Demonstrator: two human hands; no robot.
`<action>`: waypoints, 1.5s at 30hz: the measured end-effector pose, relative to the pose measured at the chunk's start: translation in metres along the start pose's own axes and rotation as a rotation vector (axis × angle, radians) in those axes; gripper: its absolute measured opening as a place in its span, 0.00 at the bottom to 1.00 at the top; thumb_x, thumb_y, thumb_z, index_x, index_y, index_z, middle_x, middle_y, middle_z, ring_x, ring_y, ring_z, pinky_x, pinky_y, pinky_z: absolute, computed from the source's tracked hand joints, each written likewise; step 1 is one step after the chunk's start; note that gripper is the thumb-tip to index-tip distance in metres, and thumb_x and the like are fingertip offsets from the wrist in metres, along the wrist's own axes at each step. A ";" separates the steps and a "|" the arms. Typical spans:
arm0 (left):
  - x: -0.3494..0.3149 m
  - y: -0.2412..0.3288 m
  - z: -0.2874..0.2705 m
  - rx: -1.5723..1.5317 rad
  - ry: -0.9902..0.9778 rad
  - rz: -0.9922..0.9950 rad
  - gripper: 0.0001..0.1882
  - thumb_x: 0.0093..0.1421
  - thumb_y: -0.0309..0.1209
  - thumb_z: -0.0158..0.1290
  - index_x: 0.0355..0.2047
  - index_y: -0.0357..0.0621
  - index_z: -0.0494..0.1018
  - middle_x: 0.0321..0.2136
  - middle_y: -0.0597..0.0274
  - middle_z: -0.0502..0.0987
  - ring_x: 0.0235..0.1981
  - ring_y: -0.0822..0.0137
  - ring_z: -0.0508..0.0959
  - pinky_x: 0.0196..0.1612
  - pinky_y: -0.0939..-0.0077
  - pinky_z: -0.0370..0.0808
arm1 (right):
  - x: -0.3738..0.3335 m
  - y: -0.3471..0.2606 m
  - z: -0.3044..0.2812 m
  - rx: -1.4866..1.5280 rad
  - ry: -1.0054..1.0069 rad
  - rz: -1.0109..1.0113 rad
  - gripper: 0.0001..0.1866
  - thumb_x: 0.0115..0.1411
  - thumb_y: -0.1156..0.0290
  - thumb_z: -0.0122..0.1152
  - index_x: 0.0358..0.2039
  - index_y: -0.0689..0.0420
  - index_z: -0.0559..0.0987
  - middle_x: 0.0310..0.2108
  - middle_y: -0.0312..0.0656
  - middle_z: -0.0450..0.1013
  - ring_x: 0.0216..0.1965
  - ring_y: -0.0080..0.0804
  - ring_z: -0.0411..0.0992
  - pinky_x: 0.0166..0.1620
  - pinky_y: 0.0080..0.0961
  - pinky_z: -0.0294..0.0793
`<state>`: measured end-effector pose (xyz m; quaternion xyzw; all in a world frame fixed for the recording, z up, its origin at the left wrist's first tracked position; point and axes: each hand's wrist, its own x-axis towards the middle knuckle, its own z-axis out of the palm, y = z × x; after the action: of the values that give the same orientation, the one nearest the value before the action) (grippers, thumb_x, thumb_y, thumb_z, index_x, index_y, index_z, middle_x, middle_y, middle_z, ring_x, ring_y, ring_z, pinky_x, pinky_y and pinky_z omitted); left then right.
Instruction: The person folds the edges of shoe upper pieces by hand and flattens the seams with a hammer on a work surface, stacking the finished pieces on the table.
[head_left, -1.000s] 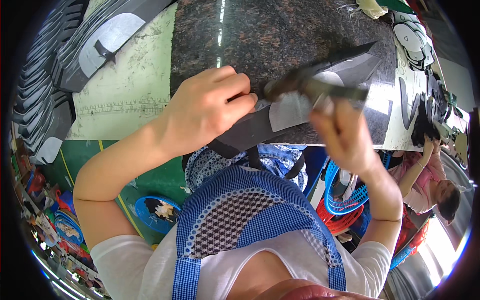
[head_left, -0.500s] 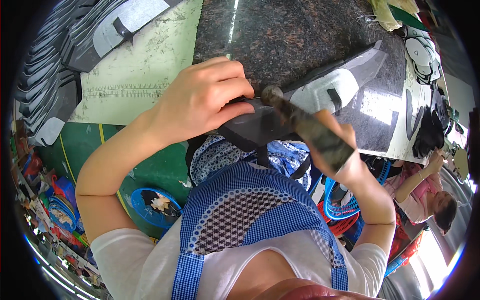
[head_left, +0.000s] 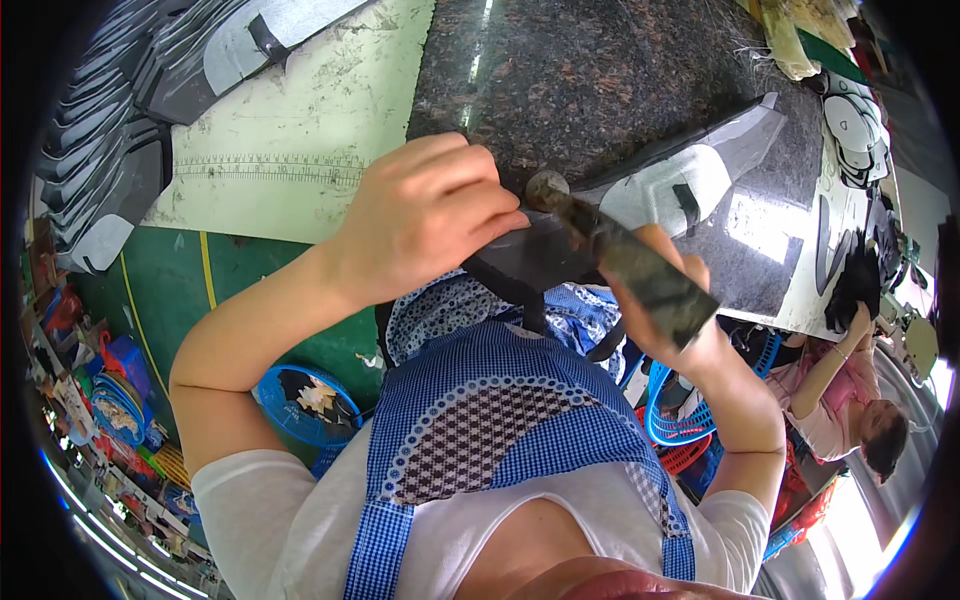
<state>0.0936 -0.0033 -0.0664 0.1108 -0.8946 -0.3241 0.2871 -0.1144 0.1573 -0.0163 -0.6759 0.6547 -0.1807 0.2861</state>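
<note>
My left hand (head_left: 425,220) is closed in a pinch on the near left end of a dark grey cut material piece (head_left: 545,252). This piece lies along the near edge of a dark speckled stone slab (head_left: 600,70) and slants away to the right. A pale rounded patch (head_left: 655,190) with a small black tab sits on it. In my right hand (head_left: 640,325) is a hammer (head_left: 650,275), fingers wrapped round its thick, dark, worn handle. Its round head (head_left: 547,190) is over the piece, just right of my left fingertips; whether it touches cannot be made out.
Stacked similar grey pieces (head_left: 95,160) lie at far left beside a pale board (head_left: 300,120) with a ruler scale. Blue baskets (head_left: 310,435) stand below the table on both sides. At right are white cut shapes (head_left: 855,130), black scraps (head_left: 855,285) and another person (head_left: 840,400).
My left hand has shifted slightly right and down along the piece, its fingers drawn closer together. The hammer stays in my right hand, nearly in the same place. The view has shifted a little.
</note>
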 end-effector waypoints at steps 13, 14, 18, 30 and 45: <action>0.044 0.023 -0.008 0.268 -0.103 -0.026 0.17 0.44 0.37 0.67 0.33 0.43 0.80 0.30 0.63 0.73 0.31 0.62 0.75 0.35 0.67 0.72 | 0.000 0.033 -0.043 0.616 0.830 0.294 0.14 0.73 0.65 0.46 0.29 0.56 0.67 0.15 0.29 0.58 0.14 0.16 0.56 0.16 0.17 0.56; 0.060 0.036 0.002 0.257 -0.085 -0.039 0.26 0.45 0.39 0.67 0.44 0.45 0.77 0.38 0.61 0.73 0.36 0.60 0.75 0.39 0.66 0.72 | 0.002 0.043 -0.047 0.669 0.979 0.299 0.15 0.73 0.64 0.44 0.28 0.54 0.66 0.15 0.28 0.55 0.14 0.15 0.54 0.16 0.16 0.55; 0.094 0.033 0.080 0.264 -0.278 0.112 0.39 0.50 0.42 0.65 0.62 0.51 0.64 0.57 0.46 0.60 0.52 0.48 0.68 0.53 0.53 0.67 | -0.009 0.114 -0.041 0.901 1.110 0.402 0.12 0.72 0.64 0.47 0.30 0.53 0.66 0.16 0.28 0.55 0.13 0.14 0.51 0.14 0.16 0.53; 0.308 -0.047 -0.080 0.710 -0.228 -0.007 0.32 0.63 0.34 0.49 0.67 0.47 0.57 0.68 0.46 0.52 0.71 0.49 0.48 0.72 0.52 0.45 | -0.031 0.106 -0.043 0.971 1.029 0.293 0.13 0.73 0.62 0.44 0.35 0.57 0.67 0.16 0.31 0.57 0.11 0.16 0.56 0.15 0.14 0.57; 0.015 -0.080 -0.125 0.992 0.042 -0.298 0.29 0.55 0.38 0.62 0.57 0.43 0.70 0.53 0.48 0.66 0.54 0.47 0.67 0.55 0.57 0.66 | -0.024 0.115 -0.037 0.859 1.052 0.361 0.11 0.73 0.63 0.46 0.37 0.57 0.70 0.17 0.30 0.56 0.15 0.14 0.52 0.16 0.14 0.52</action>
<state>0.1560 -0.1345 -0.0330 0.3661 -0.9093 0.1037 0.1685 -0.2286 0.1782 -0.0561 -0.2067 0.6789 -0.6759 0.1987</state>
